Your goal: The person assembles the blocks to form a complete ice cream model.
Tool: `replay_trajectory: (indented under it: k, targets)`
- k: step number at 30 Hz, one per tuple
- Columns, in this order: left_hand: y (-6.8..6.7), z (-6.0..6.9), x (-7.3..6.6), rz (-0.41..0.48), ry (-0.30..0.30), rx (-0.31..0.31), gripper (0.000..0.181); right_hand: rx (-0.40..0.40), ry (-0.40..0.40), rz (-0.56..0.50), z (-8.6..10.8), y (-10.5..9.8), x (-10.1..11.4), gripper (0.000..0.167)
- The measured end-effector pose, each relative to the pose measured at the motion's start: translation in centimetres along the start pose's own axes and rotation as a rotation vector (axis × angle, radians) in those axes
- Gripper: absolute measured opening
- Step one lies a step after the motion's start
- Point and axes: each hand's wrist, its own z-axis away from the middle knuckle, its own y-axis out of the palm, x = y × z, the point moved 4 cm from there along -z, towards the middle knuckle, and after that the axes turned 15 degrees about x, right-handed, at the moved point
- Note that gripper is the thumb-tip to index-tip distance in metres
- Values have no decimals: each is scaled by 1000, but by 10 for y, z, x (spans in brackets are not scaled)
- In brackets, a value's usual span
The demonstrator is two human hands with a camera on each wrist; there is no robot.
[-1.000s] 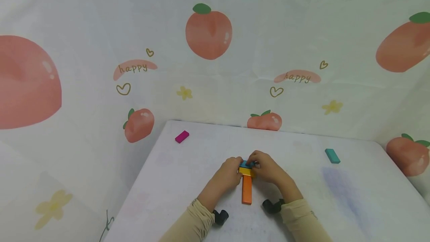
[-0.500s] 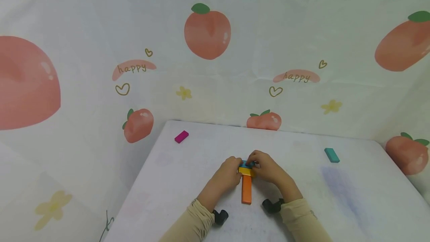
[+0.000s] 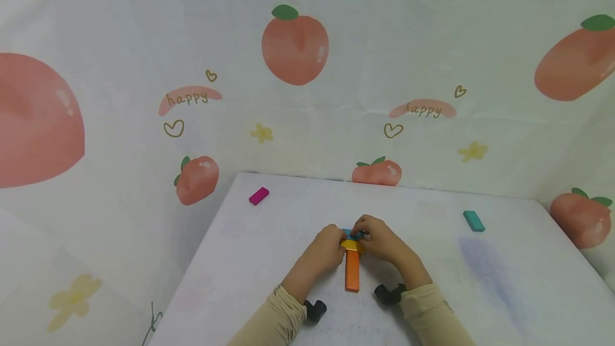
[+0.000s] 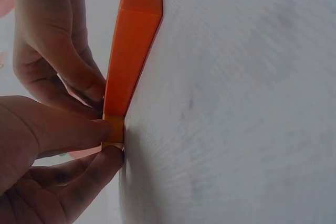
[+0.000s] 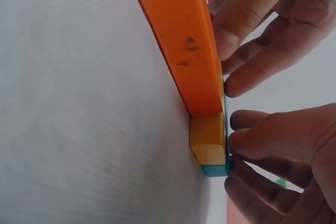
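Three flat blocks lie touching on the white table. An orange block [image 3: 352, 272] points toward me, a yellow block [image 3: 352, 245] crosses its far end, and a blue block [image 3: 349, 235] sits just beyond. My left hand [image 3: 326, 249] pinches the left ends of the yellow and blue blocks, its thumb on the yellow one in the left wrist view. On the other side, my right hand [image 3: 383, 240] holds the blue block with bent fingers on its top and right end. Fingers partly hide the blue block. In the right wrist view, a teal edge [image 5: 216, 170] shows behind the yellow block.
A magenta block [image 3: 259, 196] lies at the table's far left, a teal block [image 3: 474, 221] at the far right. Behind the table [image 3: 216, 282] hangs a cloth printed with peaches. Black wrist cameras sit under both sleeves, close to the tabletop.
Both hands stay at the blocks, with only a tiny shift of the right fingers on the blue block. The whole head view drifts slightly left.
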Motion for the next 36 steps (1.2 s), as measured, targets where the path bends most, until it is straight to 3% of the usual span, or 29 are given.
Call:
replay_trajectory:
  k: [6,12,23,27,36]
  targets:
    - [1,0,-1,16,-23,12,18,-48,41,24,4,-8,-7,16]
    - [1,1,-2,41,-51,14,21,-147,88,43,14,-28,-27,11]
    - [2,1,-2,3,-35,-3,20,-350,128,115,56,-74,-71,15]
    - [3,0,-2,-8,-38,-3,21,-404,185,132,72,-87,-92,21]
    - [2,0,-1,-5,-12,-13,20,-447,338,118,104,-108,-128,32]
